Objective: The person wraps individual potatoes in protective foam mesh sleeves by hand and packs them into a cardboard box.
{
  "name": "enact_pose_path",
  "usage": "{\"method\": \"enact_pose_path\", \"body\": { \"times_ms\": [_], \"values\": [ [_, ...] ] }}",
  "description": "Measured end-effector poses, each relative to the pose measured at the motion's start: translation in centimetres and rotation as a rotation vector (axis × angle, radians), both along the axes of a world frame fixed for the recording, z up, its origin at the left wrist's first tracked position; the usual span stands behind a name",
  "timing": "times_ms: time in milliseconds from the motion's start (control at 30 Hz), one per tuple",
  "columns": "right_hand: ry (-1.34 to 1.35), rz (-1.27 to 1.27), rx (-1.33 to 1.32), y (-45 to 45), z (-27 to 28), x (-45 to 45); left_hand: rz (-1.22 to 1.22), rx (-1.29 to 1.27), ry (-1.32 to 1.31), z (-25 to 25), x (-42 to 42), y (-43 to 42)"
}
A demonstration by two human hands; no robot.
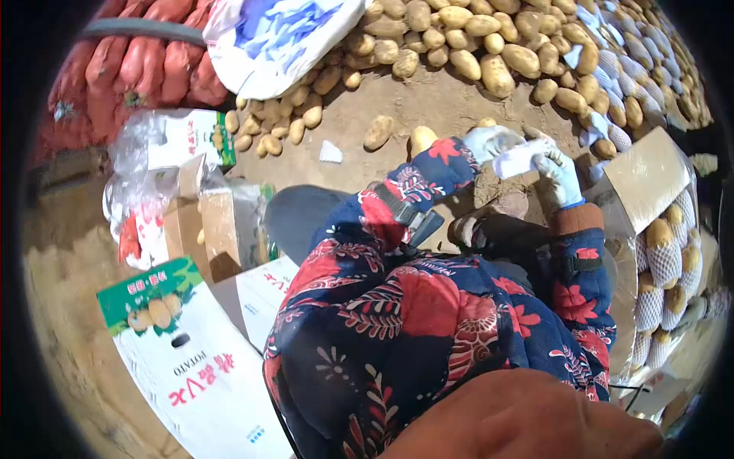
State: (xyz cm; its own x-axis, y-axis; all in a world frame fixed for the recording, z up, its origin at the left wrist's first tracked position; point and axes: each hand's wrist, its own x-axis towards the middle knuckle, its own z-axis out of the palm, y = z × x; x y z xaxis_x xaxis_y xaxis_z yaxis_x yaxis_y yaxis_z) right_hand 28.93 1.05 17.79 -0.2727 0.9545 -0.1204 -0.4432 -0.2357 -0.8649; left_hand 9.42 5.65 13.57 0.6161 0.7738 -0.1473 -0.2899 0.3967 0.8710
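My left hand [491,144], in a pale glove, is closed at the left end of a white foam net [518,159]. My right hand [560,176], in a pale glove with a blue cuff, grips the right end of the net. Glare blurs the net, and I cannot tell whether a potato is inside. Both hands are in front of my knees, above the dirt floor. Nearest to my left hand lies a loose potato [423,140], partly behind my sleeve.
A large potato pile [497,75] spreads across the back, with net-wrapped potatoes [650,61] at right. An open box [646,180] of wrapped potatoes stands beside my right arm. A white sack [222,46] holds blue-white nets. Red sacks [141,65] and printed potato cartons [202,375] are at left.
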Motion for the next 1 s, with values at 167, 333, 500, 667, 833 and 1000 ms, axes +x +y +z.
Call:
{"method": "enact_pose_path", "body": {
  "times_ms": [167, 333, 500, 667, 833, 1000],
  "values": [
    [-0.181, 0.172, 0.019, -0.5, -6.0, 0.0, 0.102, 0.096, 0.124, 1.5, -0.6, -1.0],
    [0.188, -0.018, -0.168, -0.7, -0.6, -3.1, 0.395, -0.146, -0.427, -0.1, 0.1, -0.7],
    [0.079, 0.193, -0.275, -2.6, 2.0, -7.1, 0.341, -0.062, 0.004, -1.9, 0.6, -0.7],
    [-0.1, 0.274, -0.36, -2.6, 2.3, -7.0, 0.595, 0.265, 0.427, -6.8, -5.7, 2.5],
    [-0.235, 0.022, -0.309, -1.9, 1.1, -7.3, 0.84, 0.45, 1.554, -15.6, -24.6, 11.3],
    [-0.259, -0.041, -0.411, -1.1, -1.7, -6.2, 0.865, 0.054, 1.937, -9.4, -36.0, 7.7]
  ]
}}
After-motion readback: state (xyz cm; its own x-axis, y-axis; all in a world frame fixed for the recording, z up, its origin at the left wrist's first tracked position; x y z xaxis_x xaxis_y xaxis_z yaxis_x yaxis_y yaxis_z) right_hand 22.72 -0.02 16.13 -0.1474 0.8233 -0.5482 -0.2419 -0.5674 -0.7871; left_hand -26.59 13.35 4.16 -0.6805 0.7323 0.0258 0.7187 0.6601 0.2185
